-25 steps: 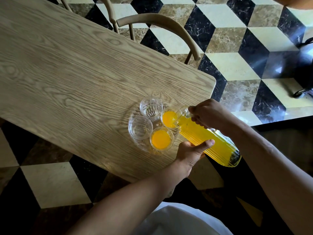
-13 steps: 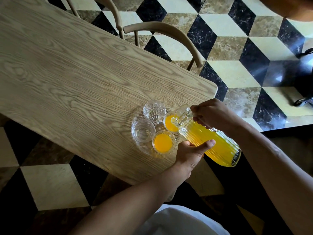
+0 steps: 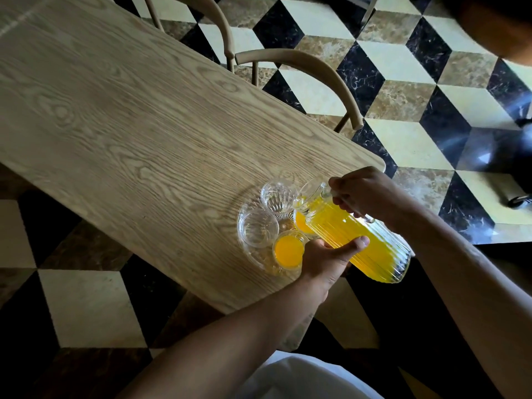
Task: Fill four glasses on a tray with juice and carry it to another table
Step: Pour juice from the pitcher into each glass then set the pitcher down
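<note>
A ribbed glass jug [image 3: 357, 240] of orange juice is tilted over a clear glass tray [image 3: 253, 259] near the table's corner. My right hand [image 3: 371, 194] grips its handle near the top. My left hand [image 3: 325, 259] supports its body from below, thumb across the ribs. Of the glasses on the tray, the near one [image 3: 288, 250] holds juice. A second juice-filled glass [image 3: 301, 223] is partly hidden behind the jug's spout. The far glass [image 3: 277, 196] and the left glass [image 3: 258, 231] are clear.
The tray stands on a pale wooden table [image 3: 129, 125], close to its near edge and right corner. Two curved wooden chairs [image 3: 302, 61] are tucked in on the far side. Around it lies a black, cream and brown cube-patterned floor [image 3: 403, 67].
The jug's spout has lifted off the right glass and shifted toward the far clear glass. Both hands kept their hold. My head moved, sliding the scene down and right.
</note>
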Available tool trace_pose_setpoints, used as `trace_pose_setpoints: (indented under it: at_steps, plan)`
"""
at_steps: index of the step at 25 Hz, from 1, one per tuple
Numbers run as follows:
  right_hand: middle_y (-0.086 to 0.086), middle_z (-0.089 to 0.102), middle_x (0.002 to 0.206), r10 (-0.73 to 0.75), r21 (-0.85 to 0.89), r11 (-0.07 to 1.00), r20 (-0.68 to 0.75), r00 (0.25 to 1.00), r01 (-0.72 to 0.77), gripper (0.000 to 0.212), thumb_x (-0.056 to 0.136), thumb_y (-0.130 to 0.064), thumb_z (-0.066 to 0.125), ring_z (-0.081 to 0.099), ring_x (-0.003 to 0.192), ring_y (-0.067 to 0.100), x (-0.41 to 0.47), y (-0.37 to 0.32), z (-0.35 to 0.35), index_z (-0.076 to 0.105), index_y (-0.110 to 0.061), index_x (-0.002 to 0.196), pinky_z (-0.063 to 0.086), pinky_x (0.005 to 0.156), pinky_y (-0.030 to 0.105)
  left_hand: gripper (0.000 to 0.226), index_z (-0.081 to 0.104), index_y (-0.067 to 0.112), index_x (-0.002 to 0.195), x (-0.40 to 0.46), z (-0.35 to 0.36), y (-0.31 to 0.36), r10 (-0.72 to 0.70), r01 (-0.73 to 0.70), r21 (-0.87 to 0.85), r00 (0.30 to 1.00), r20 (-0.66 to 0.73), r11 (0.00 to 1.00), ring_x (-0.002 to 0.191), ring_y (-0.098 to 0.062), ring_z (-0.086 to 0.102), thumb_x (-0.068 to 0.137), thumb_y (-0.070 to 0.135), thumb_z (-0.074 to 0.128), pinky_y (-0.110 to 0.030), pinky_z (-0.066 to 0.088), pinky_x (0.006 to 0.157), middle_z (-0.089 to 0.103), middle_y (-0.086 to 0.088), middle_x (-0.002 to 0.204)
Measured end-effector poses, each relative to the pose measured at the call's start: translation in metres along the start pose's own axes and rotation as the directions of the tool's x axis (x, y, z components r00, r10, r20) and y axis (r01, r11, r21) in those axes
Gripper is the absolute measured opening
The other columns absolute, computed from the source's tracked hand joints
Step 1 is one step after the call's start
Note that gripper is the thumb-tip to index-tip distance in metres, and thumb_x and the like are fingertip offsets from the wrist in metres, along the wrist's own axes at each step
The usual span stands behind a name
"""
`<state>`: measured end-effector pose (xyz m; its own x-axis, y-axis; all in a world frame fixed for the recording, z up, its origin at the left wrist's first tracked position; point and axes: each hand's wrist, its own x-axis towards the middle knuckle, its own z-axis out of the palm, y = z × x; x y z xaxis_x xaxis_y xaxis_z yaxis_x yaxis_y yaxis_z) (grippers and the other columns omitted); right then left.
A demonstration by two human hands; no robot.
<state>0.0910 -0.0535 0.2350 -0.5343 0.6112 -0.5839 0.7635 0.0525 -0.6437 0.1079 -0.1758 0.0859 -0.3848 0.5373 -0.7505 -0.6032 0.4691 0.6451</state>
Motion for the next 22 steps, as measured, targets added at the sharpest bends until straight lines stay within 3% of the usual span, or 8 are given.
trace_pose_setpoints:
  at_steps: [9,17,22]
  plan:
    - [0.009,0.062,0.063,-0.003,-0.027,1.000,0.020,1.000,0.003,0.041,0.100,-0.026,0.059,0.054,0.062,0.026,0.008,-0.014,0.008,0.067,-0.002,0.068,0.043,0.062,0.037,0.100,0.051,0.012,0.078,0.002,-0.010,0.009,-0.018,0.018,-0.061,1.000,0.008,0.998,0.076,-0.019,0.054,0.019,0.082,0.092,-0.062,0.060,0.089,0.050,-0.007,0.073]
    - [0.003,0.062,0.057,0.008,-0.060,0.998,0.023,1.000,-0.006,0.044,0.100,-0.029,0.059,0.055,0.058,0.022,0.019,-0.019,0.013,0.066,-0.006,0.063,0.045,0.058,0.034,0.094,0.055,0.011,0.071,0.002,-0.014,0.016,-0.044,0.045,-0.088,0.999,0.015,0.995,0.073,-0.020,0.058,0.018,0.080,0.092,-0.061,0.061,0.087,0.053,-0.004,0.066]
    - [-0.001,0.061,0.052,0.046,-0.093,0.995,0.030,0.999,-0.043,0.043,0.100,-0.030,0.059,0.054,0.053,0.018,0.026,-0.023,0.018,0.066,-0.008,0.063,0.044,0.056,0.031,0.086,0.056,0.008,0.081,0.001,-0.019,0.018,-0.070,0.078,-0.126,0.996,0.062,0.989,0.074,-0.023,0.059,0.033,0.067,0.097,-0.054,0.066,0.085,0.052,-0.008,0.075]
